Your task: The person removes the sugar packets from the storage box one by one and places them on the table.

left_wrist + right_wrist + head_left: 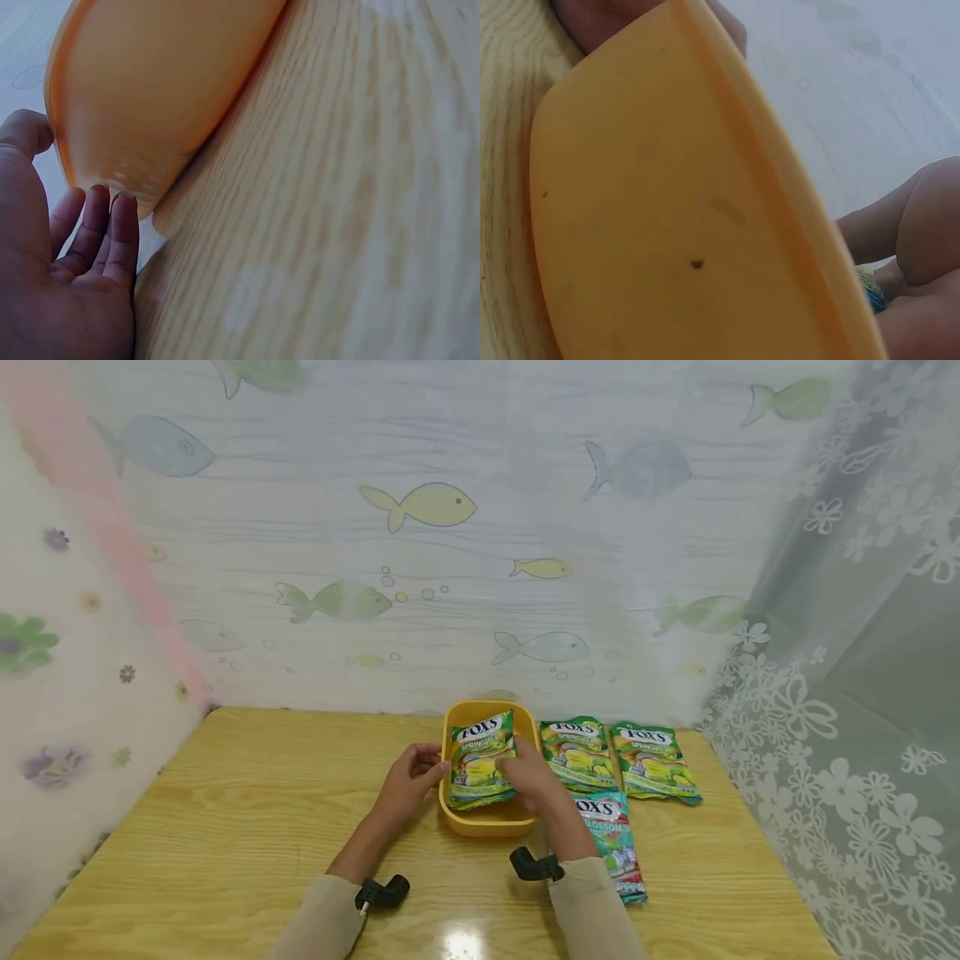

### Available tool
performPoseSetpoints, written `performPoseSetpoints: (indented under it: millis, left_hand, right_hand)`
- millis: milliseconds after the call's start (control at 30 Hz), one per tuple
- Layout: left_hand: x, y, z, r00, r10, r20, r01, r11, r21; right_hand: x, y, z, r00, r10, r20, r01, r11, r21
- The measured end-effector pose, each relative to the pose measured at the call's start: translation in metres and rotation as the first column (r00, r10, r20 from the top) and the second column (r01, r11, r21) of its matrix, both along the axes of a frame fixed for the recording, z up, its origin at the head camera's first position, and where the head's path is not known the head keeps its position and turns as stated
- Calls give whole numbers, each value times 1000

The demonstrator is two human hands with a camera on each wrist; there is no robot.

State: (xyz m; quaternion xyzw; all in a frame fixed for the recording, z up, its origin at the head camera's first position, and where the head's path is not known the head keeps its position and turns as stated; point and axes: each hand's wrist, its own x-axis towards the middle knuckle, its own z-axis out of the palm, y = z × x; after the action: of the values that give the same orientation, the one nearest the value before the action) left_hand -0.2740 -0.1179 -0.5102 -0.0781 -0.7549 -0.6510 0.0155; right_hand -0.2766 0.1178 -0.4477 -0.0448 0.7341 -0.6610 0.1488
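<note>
My right hand [531, 768] reaches over the right rim of the yellow plastic tub [491, 828] and grips a green and yellow Fox's candy bag [480, 781] inside it. The thumb lies on the bag's front. Over the tub's rim in the right wrist view, the fingers bend around a small visible corner of the candy bag [871, 289]. At the tub's left side is my left hand [411, 779], its thumb at the rim. Its loosely bent fingertips [126, 206] are right at the outer wall in the left wrist view.
Two more green Fox's bags [577, 756] [654, 762] lie side by side right of the tub. A teal and red Fox's bag [611, 843] lies nearer, partly behind the right forearm. The wooden table [247, 827] meets a fish-patterned curtain [442, 635] at the back.
</note>
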Motion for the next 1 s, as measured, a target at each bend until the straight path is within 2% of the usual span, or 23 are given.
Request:
performPoseSetpoints:
  millis: [233, 400, 633, 867, 1000]
  left_hand:
    - [-2, -1, -3, 1000, 6, 6, -6, 1000, 24]
    - [-4, -1, -6, 1000, -15, 4, 15, 1000, 19]
    - [-6, 1, -8, 1000, -12, 6, 11, 1000, 26]
    - [-8, 4, -9, 1000, -19, -12, 19, 1000, 18]
    - [-6, 3, -9, 1000, -9, -4, 9, 1000, 19]
  right_hand:
    - [0, 4, 3, 999, -4, -39, 4, 1000, 0]
    - [0, 7, 4, 999, -37, -40, 37, 999, 16]
    - [-1, 13, 10, 999, -51, -15, 52, 999, 18]
    - [-2, 22, 17, 994, -112, 1, 112, 994, 5]
    - [-1, 23, 19, 994, -109, 6, 109, 994, -24]
